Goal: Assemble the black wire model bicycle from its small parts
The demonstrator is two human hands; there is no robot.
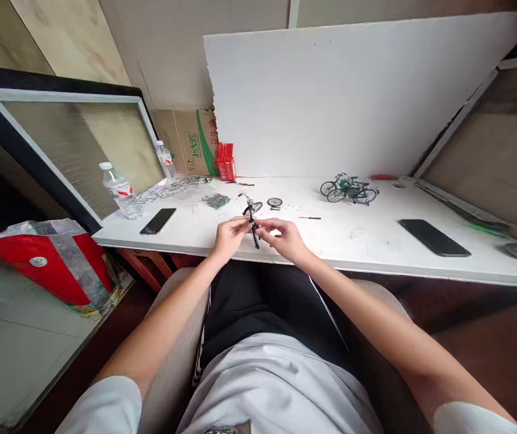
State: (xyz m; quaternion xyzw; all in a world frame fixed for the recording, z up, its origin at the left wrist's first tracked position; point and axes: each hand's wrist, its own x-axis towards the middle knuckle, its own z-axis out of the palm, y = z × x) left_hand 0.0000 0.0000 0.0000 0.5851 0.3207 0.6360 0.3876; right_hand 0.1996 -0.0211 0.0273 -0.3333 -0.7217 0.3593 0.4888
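Over the front edge of the white table (358, 235), my left hand (229, 236) and my right hand (285, 236) pinch a small black model bicycle part (253, 222) between them. The part has a wheel and handlebar at its top and a thin frame pointing down. Both hands have their fingers closed on it. A loose small wheel (275, 202) lies just behind the hands. A finished green model bicycle (349, 189) stands farther back to the right.
Two black phones lie on the table, one at left (158, 220), one at right (434, 237). Two water bottles (122, 191) stand at left, beside wire parts (168, 189), a red box (226, 161) and a cardboard carton (190, 141). A white board (358, 90) leans behind.
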